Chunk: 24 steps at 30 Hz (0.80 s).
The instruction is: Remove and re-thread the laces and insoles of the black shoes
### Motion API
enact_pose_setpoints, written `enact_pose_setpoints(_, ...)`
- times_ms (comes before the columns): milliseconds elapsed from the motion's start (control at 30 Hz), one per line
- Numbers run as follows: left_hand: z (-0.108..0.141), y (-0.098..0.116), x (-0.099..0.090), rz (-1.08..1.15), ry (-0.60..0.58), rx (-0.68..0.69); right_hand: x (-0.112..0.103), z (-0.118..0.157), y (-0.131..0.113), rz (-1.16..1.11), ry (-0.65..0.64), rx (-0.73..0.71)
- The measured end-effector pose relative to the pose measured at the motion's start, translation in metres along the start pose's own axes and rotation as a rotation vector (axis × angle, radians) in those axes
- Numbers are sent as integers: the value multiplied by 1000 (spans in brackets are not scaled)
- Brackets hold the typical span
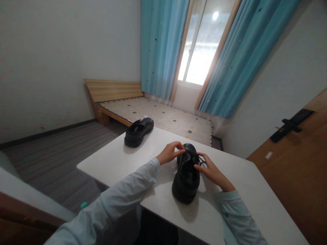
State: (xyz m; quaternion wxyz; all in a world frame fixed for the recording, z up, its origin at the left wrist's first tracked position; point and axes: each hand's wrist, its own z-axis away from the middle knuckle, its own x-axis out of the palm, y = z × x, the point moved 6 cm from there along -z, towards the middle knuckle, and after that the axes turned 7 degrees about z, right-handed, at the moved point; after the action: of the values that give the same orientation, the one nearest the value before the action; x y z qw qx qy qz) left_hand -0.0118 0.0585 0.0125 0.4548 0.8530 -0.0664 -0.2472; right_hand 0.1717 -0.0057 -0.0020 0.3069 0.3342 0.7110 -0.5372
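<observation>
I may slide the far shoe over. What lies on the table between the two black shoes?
Nothing: in the head view only bare white table separates the far shoe from the near shoe, whose laces both hands hold.

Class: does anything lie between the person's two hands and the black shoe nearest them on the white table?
Nothing visible does: the left hand and right hand already touch the near black shoe at its laces.
</observation>
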Motion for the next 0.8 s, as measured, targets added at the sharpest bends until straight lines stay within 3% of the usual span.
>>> enact_pose_setpoints(367, 0, 1, 6, 186, -32, -34, 2, -1, 1, -77, -32, 19)
enact_pose_setpoints(633, 1, 0, 9, 648, -53, -126, 2, 0, 3, -84, -29, 21)
enact_pose_setpoints(800, -1, -2, 6, 721, 25, -117, 2, 0, 3, -84, -36, 31)
